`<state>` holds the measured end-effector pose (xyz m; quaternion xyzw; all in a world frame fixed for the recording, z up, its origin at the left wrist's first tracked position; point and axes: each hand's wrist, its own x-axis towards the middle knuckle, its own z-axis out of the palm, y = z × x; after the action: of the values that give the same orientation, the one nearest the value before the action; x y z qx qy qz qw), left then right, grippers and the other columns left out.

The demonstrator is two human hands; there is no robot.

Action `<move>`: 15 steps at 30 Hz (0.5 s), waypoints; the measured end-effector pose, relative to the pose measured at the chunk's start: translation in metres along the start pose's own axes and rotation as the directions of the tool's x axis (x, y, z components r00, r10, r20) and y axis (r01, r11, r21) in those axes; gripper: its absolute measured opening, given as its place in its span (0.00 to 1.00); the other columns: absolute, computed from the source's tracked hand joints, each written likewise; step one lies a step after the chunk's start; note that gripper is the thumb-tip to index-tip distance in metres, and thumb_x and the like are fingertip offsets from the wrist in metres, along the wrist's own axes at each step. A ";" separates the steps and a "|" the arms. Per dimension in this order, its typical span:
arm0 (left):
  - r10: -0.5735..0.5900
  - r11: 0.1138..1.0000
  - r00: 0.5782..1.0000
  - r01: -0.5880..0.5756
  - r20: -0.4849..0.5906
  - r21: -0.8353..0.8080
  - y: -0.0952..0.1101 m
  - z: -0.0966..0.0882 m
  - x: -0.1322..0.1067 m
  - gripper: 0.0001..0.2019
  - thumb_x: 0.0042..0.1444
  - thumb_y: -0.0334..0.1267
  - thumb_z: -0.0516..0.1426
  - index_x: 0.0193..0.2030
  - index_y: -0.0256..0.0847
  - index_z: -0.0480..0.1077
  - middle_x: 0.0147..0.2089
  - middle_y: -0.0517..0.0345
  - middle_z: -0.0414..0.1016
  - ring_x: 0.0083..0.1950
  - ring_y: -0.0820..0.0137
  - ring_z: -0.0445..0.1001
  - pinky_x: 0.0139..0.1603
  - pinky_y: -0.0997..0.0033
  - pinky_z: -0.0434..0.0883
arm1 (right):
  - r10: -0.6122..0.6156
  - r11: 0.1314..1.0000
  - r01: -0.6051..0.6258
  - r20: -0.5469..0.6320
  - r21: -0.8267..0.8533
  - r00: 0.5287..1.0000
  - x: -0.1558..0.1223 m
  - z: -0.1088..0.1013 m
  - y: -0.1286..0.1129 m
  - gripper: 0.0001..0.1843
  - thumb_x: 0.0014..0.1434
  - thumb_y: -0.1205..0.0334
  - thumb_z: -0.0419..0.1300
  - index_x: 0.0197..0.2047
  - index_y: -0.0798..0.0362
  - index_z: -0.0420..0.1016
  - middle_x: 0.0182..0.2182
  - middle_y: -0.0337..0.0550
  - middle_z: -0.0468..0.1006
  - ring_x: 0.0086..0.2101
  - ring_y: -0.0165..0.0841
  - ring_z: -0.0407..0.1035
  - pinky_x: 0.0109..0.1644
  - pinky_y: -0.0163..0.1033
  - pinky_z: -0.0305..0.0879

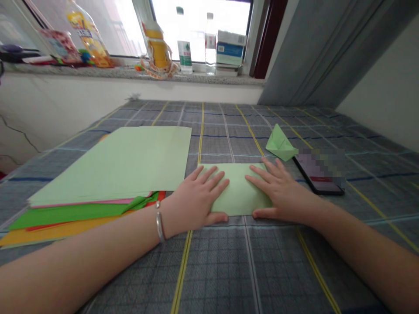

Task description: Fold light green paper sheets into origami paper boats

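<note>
A folded light green sheet of paper (pixel 236 188) lies flat on the grey checked cloth (pixel 229 261). My left hand (pixel 196 198) rests flat on its left part with fingers stretched out and the thumb at the near edge. My right hand (pixel 278 189) presses flat on its right part, fingers spread. Neither hand grips anything. A silver bangle (pixel 159 224) sits on my left wrist.
A stack of coloured paper sheets (pixel 111 170) topped by light green lies to the left. A small folded green paper shape (pixel 280 144) and a dark phone (pixel 319 176) lie to the right. Bottles (pixel 184 43) and boxes (pixel 231 48) stand on the windowsill behind.
</note>
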<state>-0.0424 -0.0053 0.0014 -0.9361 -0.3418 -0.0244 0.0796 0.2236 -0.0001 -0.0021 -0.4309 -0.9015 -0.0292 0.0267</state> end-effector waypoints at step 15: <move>0.215 0.970 0.965 -0.194 -0.148 0.147 0.010 0.003 0.022 0.07 0.64 0.33 0.51 0.45 0.36 0.68 0.43 0.51 0.75 0.44 0.65 0.73 0.44 0.63 0.69 | -0.274 0.961 0.256 -0.227 -0.107 0.934 0.022 0.001 -0.023 0.12 0.65 0.61 0.49 0.35 0.52 0.72 0.35 0.44 0.78 0.38 0.35 0.69 0.47 0.43 0.61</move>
<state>-0.0192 0.0016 -0.0002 -0.9539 -0.2364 -0.0699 0.1710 0.1915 0.0027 -0.0024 -0.2993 -0.9398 -0.1184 0.1151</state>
